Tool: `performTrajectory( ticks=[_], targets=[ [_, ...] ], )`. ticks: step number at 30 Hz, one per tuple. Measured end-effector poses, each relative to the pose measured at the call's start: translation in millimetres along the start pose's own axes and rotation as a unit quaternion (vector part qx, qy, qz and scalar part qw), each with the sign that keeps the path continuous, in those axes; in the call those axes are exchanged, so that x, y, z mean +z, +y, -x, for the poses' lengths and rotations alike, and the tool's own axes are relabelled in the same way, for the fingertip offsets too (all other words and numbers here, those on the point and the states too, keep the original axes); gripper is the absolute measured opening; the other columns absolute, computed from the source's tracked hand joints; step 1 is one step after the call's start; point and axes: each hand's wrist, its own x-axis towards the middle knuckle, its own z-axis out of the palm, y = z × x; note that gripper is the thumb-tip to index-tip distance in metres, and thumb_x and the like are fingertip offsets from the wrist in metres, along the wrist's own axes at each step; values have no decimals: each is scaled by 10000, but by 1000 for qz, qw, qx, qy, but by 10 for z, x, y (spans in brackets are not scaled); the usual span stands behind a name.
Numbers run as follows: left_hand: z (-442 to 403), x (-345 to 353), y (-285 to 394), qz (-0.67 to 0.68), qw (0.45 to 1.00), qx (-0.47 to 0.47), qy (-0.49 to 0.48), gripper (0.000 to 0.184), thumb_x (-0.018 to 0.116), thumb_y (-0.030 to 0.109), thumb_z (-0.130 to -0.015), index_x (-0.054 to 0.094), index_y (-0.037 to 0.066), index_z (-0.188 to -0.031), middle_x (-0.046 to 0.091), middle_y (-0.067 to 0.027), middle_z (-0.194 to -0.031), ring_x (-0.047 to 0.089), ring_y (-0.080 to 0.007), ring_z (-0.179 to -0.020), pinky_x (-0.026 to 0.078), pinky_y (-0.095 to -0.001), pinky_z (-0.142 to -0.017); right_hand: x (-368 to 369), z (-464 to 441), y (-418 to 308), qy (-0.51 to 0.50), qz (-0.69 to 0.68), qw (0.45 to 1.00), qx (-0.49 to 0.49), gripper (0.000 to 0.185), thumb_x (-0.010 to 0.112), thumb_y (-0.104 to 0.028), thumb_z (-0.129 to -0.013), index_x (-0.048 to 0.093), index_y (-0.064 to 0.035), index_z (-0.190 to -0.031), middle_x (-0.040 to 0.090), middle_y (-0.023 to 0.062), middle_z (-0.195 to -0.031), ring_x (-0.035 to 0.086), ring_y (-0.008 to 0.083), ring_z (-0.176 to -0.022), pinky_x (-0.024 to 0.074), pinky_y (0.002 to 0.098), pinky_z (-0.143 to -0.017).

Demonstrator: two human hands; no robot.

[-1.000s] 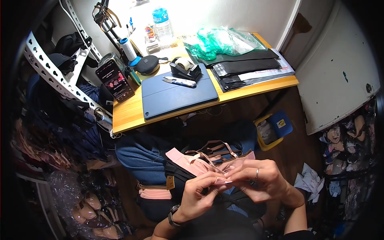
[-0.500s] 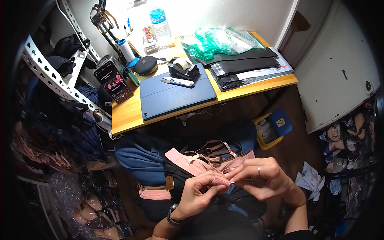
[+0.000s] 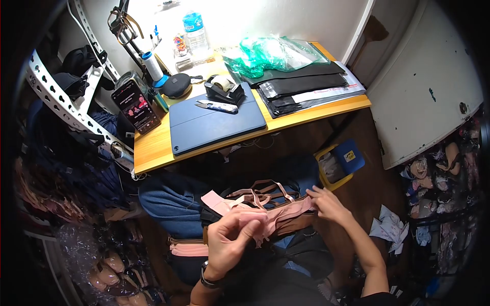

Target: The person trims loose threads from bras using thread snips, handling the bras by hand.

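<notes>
- The pink garment (image 3: 288,209) lies across the person's lap, its loose straps (image 3: 282,187) looping up on the far side; part of it is raised in the fingers.
- The left hand (image 3: 224,246) has thumb and index finger closed on a folded bit of the pink cloth, pinching it up towards the camera.
- The right hand (image 3: 329,206) reaches to the garment's right end, fingertips at its edge; whether they grip it or only touch it, I cannot tell.
- The step in hand looks like handling the garment at 2 places, the left steadying the fold while the right works at the far end.
- The next move, I judge, calls for a firm left pinch and a light right touch, since the cloth looks soft and the straps could snag or tangle.
- Beneath the pink piece shows a brown cloth (image 3: 293,224); to the left, a pink folded bundle (image 3: 189,250) lies apart from the hands.
- Beyond the lap stands the wooden table (image 3: 153,152), bearing a blue tablet case (image 3: 214,130) with a small cutter (image 3: 220,106) and a tape dispenser (image 3: 224,91) on it.
- A phone (image 3: 135,108) leans at the table's left; a yellow bin (image 3: 341,182) with a blue lid (image 3: 352,159) sits on the floor past the right hand.
</notes>
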Motion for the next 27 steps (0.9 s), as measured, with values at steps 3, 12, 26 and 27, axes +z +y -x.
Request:
performTrajectory(
  ticks=[3, 12, 26, 27],
  targets=[
    [-5, -18, 17, 52, 995, -58, 69, 148, 583, 48, -897, 657, -51, -978, 619, -170, -1076, 576, -210, -1029, 454, -282, -869, 74, 105, -64, 22, 34, 999, 4, 140, 669, -46, -666, 667, -1, -799, 626, 141, -1102, 557, 303, -1090, 415, 480, -966],
    [-21, -92, -137, -258, 960, 109, -30, 274, 549, 200, -938, 636, -36, -1045, 216, -231, -1477, 211, -327, -1381, 177, -430, -1105, -978, 49, -777, -39, -689, 715, 113, 99, 670, -21, -764, 681, 50, -832, 648, 122, -935, 609, 215, -874, 475, 305, -791],
    [44, 25, 7, -28, 992, 54, -114, 177, 579, 62, -893, 672, -29, -1012, 595, -155, -1184, 536, -241, -1143, 410, -316, -954, -1719, -97, -1489, 179, -480, 849, -128, 214, 705, 103, -692, 700, 5, -882, 646, 128, -899, 630, 204, -857, 501, 292, -766],
    [50, 39, 20, -57, 991, 50, -108, 161, 594, 34, -876, 673, -40, -996, 607, -147, -1153, 569, -223, -1087, 435, -300, -922, -1753, -97, -1485, 213, -478, 845, -108, 234, 705, 114, -685, 697, 7, -893, 648, 132, -886, 637, 209, -843, 509, 294, -751]
  ],
)
